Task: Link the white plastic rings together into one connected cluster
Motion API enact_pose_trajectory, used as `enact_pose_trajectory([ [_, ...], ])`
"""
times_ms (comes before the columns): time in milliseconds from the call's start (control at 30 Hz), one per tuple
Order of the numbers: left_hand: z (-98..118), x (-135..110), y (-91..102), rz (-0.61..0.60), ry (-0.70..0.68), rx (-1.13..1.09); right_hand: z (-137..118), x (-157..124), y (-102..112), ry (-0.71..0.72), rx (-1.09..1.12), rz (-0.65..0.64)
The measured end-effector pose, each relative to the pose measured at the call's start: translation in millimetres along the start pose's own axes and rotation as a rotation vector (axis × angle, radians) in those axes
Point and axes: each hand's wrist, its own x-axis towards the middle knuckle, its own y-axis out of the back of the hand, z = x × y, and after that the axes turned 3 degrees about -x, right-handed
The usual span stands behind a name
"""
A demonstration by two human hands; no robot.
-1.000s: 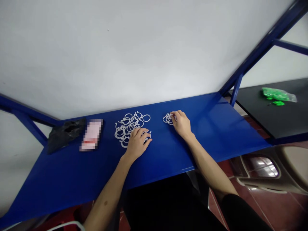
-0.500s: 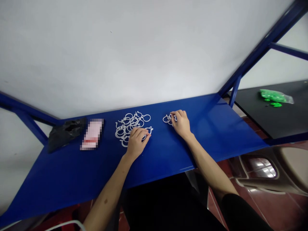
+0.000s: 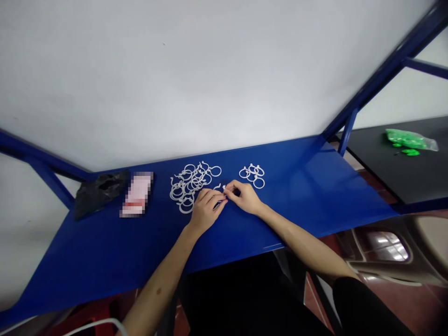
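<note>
Both hands meet over the middle of the blue table. My left hand (image 3: 206, 210) is closed on a white plastic ring (image 3: 217, 187), mostly covered by the fingers, with an end showing above them. My right hand (image 3: 244, 197) pinches at the same ring's other end, its fingertips touching those of my left hand. Just left of my left hand lies a tangled pile of white plastic rings (image 3: 189, 175), several of them with gaps and knobbed ends. Beyond my right hand is a small group of white rings (image 3: 258, 182) that look closed.
The blue table (image 3: 115, 252) stands against a white wall. On its left lie a crumpled black plastic bag (image 3: 100, 193) and a blurred-out pink and white packet (image 3: 138, 193). A black table (image 3: 378, 163) at the right bears a bag of green pieces (image 3: 408, 139). A chair (image 3: 420, 252) stands below it.
My right hand has left the small group of rings and come left and nearer to meet my left hand. My left hand still holds its ring in about the same place.
</note>
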Motion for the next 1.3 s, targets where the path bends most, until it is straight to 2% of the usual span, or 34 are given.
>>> enact_pose_trajectory([
  [100, 1.8, 2.1, 2.2, 0.149, 0.077, 0.007, -2.4, 0.3, 3.8, 0.064, -0.036, 0.033],
  [167, 1.9, 4.1, 4.1, 0.192, 0.138, -0.008, -4.3, -0.2, 5.6, 0.117, -0.068, 0.024],
  [300, 1.3, 6.3, 7.5, 0.109, 0.255, -0.140, -5.4, -1.4, 5.6, 0.226, -0.098, -0.016],
  [400, 2.4, 5.8, 8.2, 0.106, 0.314, -0.208, -4.7, -1.6, 4.4, 0.296, -0.109, -0.032],
  [533, 3.7, 2.8, 5.8, 0.135, 0.296, -0.225, -5.5, -2.6, 4.6, 0.365, -0.193, -0.068],
  [733, 0.1, 0.9, 2.8, 0.105, 0.219, -0.195, -2.8, -3.9, 5.2, 0.459, -0.323, -0.117],
  [867, -2.0, 4.7, 5.2, 0.000, 0.196, -0.077, 2.5, 1.5, 10.2, 0.400, -0.430, -0.062],
  [1067, -5.9, 3.8, 12.4, -0.217, 0.168, 0.130, 15.4, 10.3, 40.9, 0.090, -0.742, 0.132],
  [1167, -9.0, 1.6, 14.0, -0.303, 0.160, 0.171, 19.5, 10.8, 54.7, 0.023, -0.827, 0.153],
  [1300, -11.7, 0.8, 13.4, -0.316, 0.158, 0.178, 20.7, 10.0, 60.8, -0.007, -0.873, 0.138],
])
